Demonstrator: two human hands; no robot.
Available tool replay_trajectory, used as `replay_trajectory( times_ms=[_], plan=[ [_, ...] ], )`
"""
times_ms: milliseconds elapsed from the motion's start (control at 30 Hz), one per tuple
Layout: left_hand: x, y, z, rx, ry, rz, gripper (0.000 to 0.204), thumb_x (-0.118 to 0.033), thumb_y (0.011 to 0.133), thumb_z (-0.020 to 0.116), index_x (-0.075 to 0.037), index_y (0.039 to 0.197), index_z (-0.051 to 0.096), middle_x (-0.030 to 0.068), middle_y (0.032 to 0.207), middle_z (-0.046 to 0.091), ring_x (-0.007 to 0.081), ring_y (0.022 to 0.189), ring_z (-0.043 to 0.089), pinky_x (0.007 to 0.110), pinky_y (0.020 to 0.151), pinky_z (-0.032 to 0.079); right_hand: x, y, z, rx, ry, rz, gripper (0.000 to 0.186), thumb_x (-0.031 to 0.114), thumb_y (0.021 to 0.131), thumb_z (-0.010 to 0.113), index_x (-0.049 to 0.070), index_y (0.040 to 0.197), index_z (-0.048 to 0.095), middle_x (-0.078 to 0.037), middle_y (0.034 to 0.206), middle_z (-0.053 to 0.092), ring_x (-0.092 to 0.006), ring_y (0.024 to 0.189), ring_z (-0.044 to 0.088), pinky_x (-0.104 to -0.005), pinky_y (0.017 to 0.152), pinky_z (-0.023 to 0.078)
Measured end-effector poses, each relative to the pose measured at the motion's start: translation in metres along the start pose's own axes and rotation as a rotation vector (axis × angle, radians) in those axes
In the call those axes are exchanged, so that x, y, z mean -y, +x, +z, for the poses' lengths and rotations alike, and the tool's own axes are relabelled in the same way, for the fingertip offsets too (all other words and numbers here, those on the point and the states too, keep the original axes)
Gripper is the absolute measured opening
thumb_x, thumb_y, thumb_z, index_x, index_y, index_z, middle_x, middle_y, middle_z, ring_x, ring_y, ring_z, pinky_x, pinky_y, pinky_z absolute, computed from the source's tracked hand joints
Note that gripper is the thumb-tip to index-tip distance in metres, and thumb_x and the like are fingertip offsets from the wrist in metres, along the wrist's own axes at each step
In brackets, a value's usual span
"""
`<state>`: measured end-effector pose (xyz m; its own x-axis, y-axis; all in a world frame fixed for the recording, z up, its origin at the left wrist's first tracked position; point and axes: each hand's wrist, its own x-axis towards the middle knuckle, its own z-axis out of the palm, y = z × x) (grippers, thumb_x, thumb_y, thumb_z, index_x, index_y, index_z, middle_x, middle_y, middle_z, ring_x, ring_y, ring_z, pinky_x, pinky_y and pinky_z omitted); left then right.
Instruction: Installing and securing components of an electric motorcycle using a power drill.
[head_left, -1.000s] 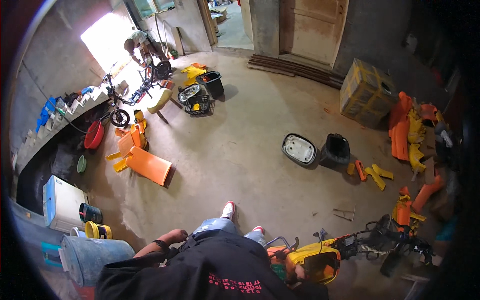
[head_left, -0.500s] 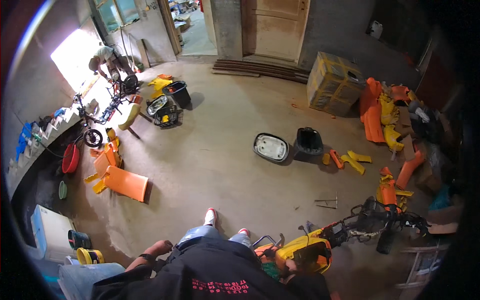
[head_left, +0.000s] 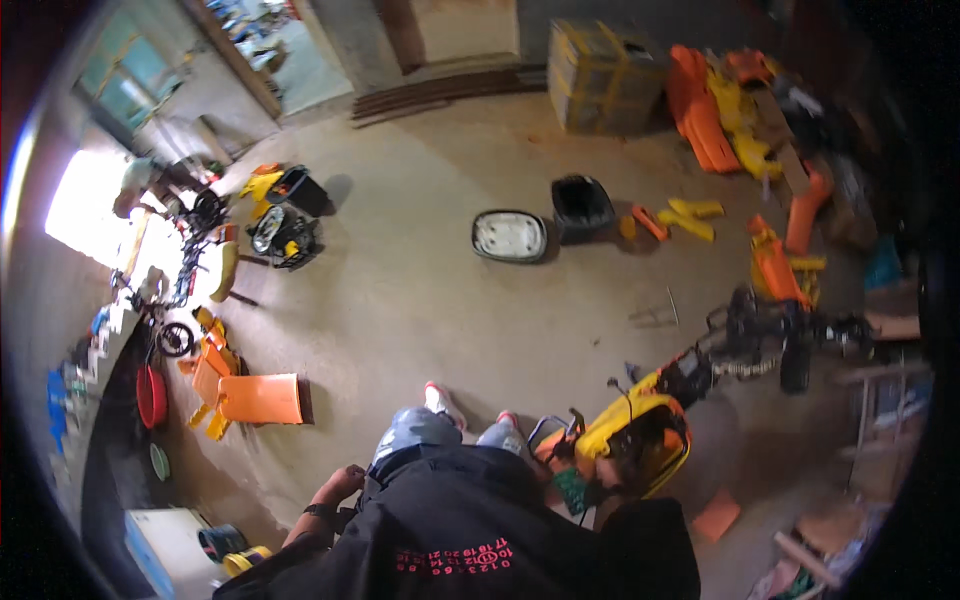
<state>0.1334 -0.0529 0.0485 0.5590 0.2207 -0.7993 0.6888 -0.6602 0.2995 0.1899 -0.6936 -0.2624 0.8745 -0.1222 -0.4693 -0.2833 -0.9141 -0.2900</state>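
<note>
Workshop room with bare concrete floor [head_left: 420, 300]

Glare is cast through a bright opening [head_left: 85, 205] at 9 o'clock. A window [head_left: 125, 85] is seen at 10 o'clock, an open doorway [head_left: 300, 60] at 11, and stacked planks [head_left: 440, 88] at 12.

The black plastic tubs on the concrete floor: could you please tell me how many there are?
2: one black tub beside the white-lined seat base at centre, another by the wire basket far left. Clutter may hide more.
</note>
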Motion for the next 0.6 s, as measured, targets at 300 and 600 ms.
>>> replay_trajectory(
  times_ms=[300, 600],
  plan=[
    [0.132, 0.097, -0.028, 0.168, 0.162, 0.142, 0.036, -0.031, 0.078, 0.054, -0.002, 0.097, 0.065, 0.0179, 0.103, 0.062, 0.0301, 0.097, 0.059, 0.035, 0.086, 0.046, 0.031, -0.020, -0.025, 0.028, 0.428, 0.301, 0.025, 0.022, 0.077, 0.055, -0.002, 0.071, 0.062, -0.015, 0.064, 0.062, -0.0313, 0.060, 0.061, -0.0396, 0.052, 0.046],
    [0.048, 0.227, -0.137, 0.220, 0.128, 0.598, 0.022, -0.014, 0.083, 0.050, 0.000, 0.097, 0.061, 0.0109, 0.090, 0.065, 0.0188, 0.070, 0.064, 0.031, 0.063, 0.052, 0.009, -0.037, -0.030, -0.034, 0.164, 0.321, 0.025, 0.027, 0.076, 0.062, 0.004, 0.084, 0.067, -0.016, 0.074, 0.064, -0.0359, 0.068, 0.061, -0.0426, 0.059, 0.048]
  ],
)
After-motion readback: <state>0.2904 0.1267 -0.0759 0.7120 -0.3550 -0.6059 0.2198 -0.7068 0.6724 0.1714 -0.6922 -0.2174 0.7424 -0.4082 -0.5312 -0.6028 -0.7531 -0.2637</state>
